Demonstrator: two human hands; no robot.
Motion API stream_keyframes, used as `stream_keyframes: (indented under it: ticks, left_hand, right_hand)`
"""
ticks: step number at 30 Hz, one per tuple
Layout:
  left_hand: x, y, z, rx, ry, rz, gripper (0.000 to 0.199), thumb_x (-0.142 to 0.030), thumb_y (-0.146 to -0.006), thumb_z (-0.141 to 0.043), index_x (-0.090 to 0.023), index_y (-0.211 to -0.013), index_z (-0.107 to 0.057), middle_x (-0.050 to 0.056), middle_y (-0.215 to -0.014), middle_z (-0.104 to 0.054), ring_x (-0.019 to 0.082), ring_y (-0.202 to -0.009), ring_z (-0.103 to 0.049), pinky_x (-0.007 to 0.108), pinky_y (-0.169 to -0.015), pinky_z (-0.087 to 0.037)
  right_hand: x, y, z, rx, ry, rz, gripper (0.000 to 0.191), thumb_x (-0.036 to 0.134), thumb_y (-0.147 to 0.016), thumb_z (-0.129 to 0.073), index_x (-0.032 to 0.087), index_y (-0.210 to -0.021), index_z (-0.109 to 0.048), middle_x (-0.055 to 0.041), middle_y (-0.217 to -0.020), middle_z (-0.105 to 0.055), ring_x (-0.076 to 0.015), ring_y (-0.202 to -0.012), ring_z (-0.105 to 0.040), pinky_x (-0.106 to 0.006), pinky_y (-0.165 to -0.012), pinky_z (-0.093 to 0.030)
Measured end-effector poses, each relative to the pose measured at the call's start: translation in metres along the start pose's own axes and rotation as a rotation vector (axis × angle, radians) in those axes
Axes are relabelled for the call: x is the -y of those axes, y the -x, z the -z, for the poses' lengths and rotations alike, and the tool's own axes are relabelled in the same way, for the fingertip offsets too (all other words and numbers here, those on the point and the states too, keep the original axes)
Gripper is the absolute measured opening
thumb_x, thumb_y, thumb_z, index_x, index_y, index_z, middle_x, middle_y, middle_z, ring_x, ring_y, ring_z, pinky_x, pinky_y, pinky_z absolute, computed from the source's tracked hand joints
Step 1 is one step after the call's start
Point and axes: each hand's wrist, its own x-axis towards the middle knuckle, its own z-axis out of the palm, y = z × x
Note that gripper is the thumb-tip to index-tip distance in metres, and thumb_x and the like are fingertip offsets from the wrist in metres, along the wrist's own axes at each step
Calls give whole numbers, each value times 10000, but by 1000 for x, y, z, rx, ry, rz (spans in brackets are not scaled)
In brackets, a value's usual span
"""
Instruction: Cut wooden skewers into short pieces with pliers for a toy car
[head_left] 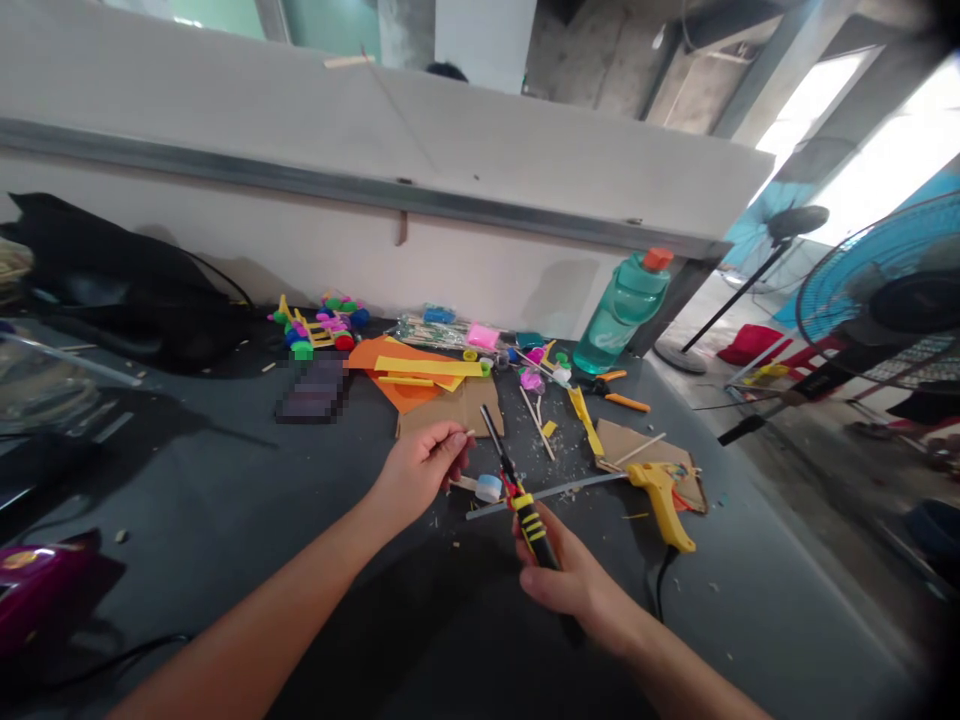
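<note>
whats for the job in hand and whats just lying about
Seemingly in use: black-and-yellow tool, in the right hand; small pale piece, in the left hand.

Apparently just about, unheld: glue gun; orange-handled tool; green bottle.

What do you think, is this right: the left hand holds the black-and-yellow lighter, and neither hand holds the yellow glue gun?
Not quite: the right hand, not the left hand, holds the black-and-yellow lighter, as the head view shows. Yes, neither hand holds the yellow glue gun.
</note>
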Motion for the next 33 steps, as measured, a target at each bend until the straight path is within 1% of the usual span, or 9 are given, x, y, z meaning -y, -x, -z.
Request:
stream_keyframes:
  ticks: [3, 5, 9, 13, 15, 17, 24, 30, 33]
  left_hand:
    - [-2, 1, 1, 24, -7, -38, 266, -356, -907, -425, -161, -793, -566, -52, -549, -453, 75, -436, -427, 188, -425, -360]
    - [-3, 2, 2, 34, -31, -75, 264, -345, -915, -413, -166, -783, -556, -61, -522, -413, 75, -426, -399, 191, -430, -338]
    - [-4, 3, 3, 39, -78, -122, 276, -331, -924, -393, -176, -750, -541, -58, -497, -394, 87, -429, -391, 208, -447, -332]
    - [-5, 3, 3, 42, -77, -122, 279, -313, -917, -388, -183, -703, -512, -50, -503, -396, 90, -430, -403, 210, -438, -339]
    - [-6, 3, 3, 48, -54, -125, 285, -309, -911, -395, -183, -674, -491, -45, -516, -405, 86, -432, -407, 207, -431, -342]
    - [-6, 2, 3, 59, -16, -124, 289, -311, -904, -411, -181, -655, -479, -39, -528, -424, 82, -437, -410, 202, -426, -347]
    - [-3, 1, 4, 102, 119, -31, 274, -328, -887, -450, -161, -679, -511, -24, -565, -479, 76, -460, -432, 192, -434, -369]
    - [-1, 1, 6, 127, 104, -1, 291, -373, -875, -464, -161, -679, -503, -45, -542, -429, 63, -436, -384, 181, -415, -331]
    - [-1, 1, 7, 130, 100, 0, 296, -376, -880, -455, -164, -680, -505, -58, -498, -378, 60, -416, -341, 180, -404, -301]
  right_hand:
    - [4, 2, -4, -34, 209, 86, 434, 140, -629, -568, 207, -1047, -473, 8, -893, -551, -154, -788, -497, -265, -708, -388]
    - [4, 2, -5, -74, 349, 103, 418, 137, -645, -564, 209, -1041, -454, -2, -912, -574, -170, -805, -516, -279, -734, -390]
    - [2, 2, -4, -160, 630, 74, 411, 170, -674, -570, 203, -1049, -403, -8, -831, -579, -177, -737, -520, -281, -676, -378]
    - [2, 3, -5, -233, 807, 70, 398, 189, -674, -557, 206, -1030, -380, 17, -733, -534, -153, -619, -476, -264, -585, -335]
    - [1, 3, -4, -254, 851, 93, 364, 196, -673, -556, 212, -992, -381, 23, -717, -520, -146, -602, -470, -258, -571, -322]
    - [-1, 2, -4, -268, 875, 113, 354, 199, -673, -557, 214, -979, -379, 12, -738, -530, -153, -625, -490, -260, -579, -322]
    - [-5, 2, -3, -299, 931, 108, 407, 229, -683, -570, 206, -1034, -364, -6, -742, -545, -173, -638, -508, -276, -598, -338]
    - [-4, 3, -4, -285, 904, 98, 416, 205, -676, -572, 206, -1042, -373, -33, -820, -572, -174, -667, -524, -278, -616, -357]
    - [-4, 3, -4, -283, 882, 99, 431, 198, -670, -576, 213, -1049, -371, -25, -806, -565, -179, -675, -528, -282, -621, -361]
